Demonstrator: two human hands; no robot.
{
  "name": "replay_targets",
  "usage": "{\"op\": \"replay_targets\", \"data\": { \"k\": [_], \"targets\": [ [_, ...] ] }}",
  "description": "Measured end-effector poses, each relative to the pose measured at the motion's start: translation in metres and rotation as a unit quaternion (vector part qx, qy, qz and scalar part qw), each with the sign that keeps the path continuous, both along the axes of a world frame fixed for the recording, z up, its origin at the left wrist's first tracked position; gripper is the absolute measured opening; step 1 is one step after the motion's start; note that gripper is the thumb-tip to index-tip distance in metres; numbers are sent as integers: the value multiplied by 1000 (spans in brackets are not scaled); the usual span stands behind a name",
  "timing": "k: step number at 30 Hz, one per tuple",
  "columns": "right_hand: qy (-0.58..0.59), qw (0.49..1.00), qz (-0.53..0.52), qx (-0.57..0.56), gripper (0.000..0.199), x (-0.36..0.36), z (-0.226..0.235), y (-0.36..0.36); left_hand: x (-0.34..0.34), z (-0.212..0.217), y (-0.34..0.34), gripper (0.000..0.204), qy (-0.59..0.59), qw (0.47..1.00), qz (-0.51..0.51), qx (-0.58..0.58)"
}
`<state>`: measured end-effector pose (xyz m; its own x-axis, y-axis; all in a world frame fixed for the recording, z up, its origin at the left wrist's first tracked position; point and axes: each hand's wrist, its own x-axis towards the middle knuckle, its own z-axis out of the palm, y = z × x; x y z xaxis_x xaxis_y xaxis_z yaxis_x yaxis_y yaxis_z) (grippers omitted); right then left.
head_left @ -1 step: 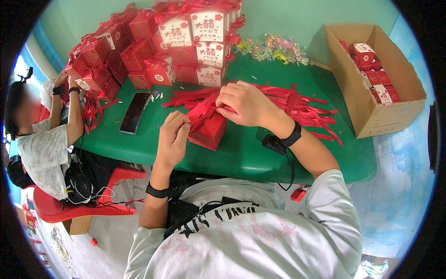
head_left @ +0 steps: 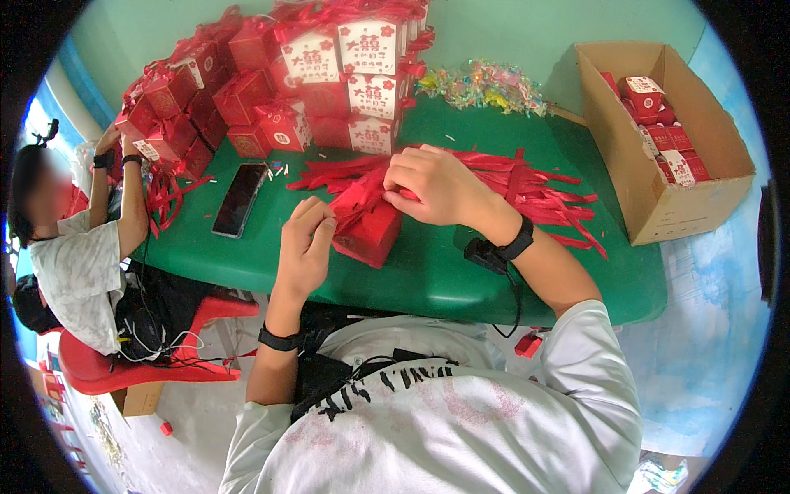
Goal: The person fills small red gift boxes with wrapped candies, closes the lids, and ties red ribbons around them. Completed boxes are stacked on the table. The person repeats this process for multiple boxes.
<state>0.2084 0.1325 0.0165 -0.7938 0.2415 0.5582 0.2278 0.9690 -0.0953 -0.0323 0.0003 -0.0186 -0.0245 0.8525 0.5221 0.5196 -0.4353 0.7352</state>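
Note:
A small red gift box stands on the green table in front of me, with red ribbon gathered on its top. My left hand is at the box's left side, thumb and forefinger pinched on one end of the ribbon. On the other side, my right hand has its fingers curled closed around the ribbon's other end, its back toward me. The fingertips partly cover the ribbon ends. Behind the box a bundle of loose red ribbons spreads to the right.
Stacked red and white boxes fill the back left. A phone lies left of my hands. Shiny coloured shreds lie along the wall, and a cardboard carton holding red boxes stands right. A co-worker handles boxes at the far left.

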Motion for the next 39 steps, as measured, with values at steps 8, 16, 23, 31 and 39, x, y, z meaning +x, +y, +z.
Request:
{"op": "replay_targets", "data": {
  "k": [8, 16, 23, 31, 39],
  "targets": [
    [-8, 998, 4, -64, 21, 2, 5, 7, 0, 0, 6, 25, -44, 996, -7, 79],
    [-11, 999, 13, -35, 19, 8, 15, 12, -8, -7, 9, 31, -52, 998, 18, 39],
    [-17, 1000, -10, 2, 18, 9, 17, 8, -6, -7, 9, 31, -41, 998, 24, 44],
    [-9, 995, -90, 51, 17, 3, 16, 0, -4, -11, 13, 30, -48, 998, 13, 49],
    [51, 996, -76, 12, 20, -1, 0, 9, -5, -14, 13, 29, -58, 997, 21, 50]
  ]
}}
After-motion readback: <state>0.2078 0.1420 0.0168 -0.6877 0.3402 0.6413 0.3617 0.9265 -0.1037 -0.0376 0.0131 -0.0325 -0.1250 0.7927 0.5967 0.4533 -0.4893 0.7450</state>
